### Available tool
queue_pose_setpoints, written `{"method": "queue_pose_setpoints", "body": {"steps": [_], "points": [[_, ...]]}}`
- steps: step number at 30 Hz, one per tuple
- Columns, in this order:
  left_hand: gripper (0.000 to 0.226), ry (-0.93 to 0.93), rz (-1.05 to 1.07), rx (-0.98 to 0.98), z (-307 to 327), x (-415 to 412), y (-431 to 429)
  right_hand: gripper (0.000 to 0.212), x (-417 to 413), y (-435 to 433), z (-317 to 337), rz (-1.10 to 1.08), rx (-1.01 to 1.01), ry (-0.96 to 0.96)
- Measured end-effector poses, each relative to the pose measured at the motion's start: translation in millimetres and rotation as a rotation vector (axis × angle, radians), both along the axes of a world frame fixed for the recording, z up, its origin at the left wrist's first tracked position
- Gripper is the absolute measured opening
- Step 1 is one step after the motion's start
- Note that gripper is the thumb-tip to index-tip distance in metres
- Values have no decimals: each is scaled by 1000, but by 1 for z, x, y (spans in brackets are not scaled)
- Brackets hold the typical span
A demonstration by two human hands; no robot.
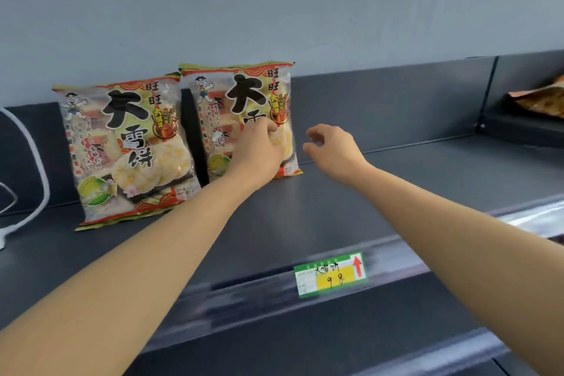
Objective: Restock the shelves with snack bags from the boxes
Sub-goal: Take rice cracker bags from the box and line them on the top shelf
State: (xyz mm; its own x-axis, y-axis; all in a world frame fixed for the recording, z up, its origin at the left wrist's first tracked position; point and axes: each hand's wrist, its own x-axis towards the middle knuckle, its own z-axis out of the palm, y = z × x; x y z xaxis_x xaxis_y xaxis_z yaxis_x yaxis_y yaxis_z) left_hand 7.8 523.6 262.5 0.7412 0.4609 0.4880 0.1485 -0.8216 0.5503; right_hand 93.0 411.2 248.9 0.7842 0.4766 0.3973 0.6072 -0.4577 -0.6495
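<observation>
Left hand (259, 148) presses the second bag (218, 113) upright with its fingers, right hand (332, 146) loosely curled, empty; fetching more seems next.

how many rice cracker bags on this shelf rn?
2. The left bag leans against the back panel; the right bag stands beside it, left hand touching its front. A different orange packet lies far right. More could hide behind these.
</observation>
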Motion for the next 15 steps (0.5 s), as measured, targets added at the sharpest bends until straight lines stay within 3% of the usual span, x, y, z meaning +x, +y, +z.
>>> {"method": "queue_pose_setpoints", "body": {"steps": [10,15], "points": [[32,41,-622,12,-33,23,-226,35,-16,-253,-31,-367,-173,-129],[28,310,-800,-104,-101,31,-340,31,-10,-383,-94,-549,-361,18]]}}
